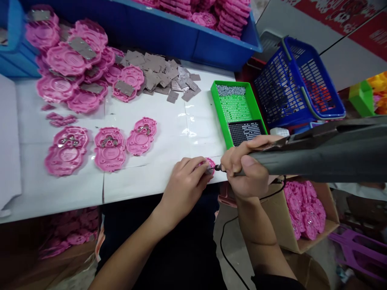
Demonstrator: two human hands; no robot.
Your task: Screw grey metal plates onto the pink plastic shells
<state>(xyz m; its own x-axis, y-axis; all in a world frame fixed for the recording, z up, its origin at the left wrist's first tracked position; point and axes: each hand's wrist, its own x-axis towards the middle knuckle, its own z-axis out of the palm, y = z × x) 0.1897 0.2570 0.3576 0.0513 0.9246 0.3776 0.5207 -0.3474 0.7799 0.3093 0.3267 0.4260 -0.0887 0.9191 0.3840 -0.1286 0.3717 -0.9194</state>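
Observation:
My left hand [188, 180] is closed over a pink plastic shell [211, 162] at the table's front edge, hiding most of it. A bit of grey plate shows beside the fingers. My right hand [249, 171] is wrapped round a dark electric screwdriver [317, 155], held almost level. Its bit points left and meets the shell by my left fingertips; the exact contact point is too small to make out. Left of my hands, three pink shells [109, 149] with round metal pieces in them lie in a row on the white table [163, 169].
Behind stand a pile of pink shells [72, 60], loose grey metal plates [160, 70] and a long blue bin [169, 32]. A green tray [222, 117] of screws is near my right hand, beside a blue basket [272, 88]. Below right, a cardboard box [329, 209] holds pink shells.

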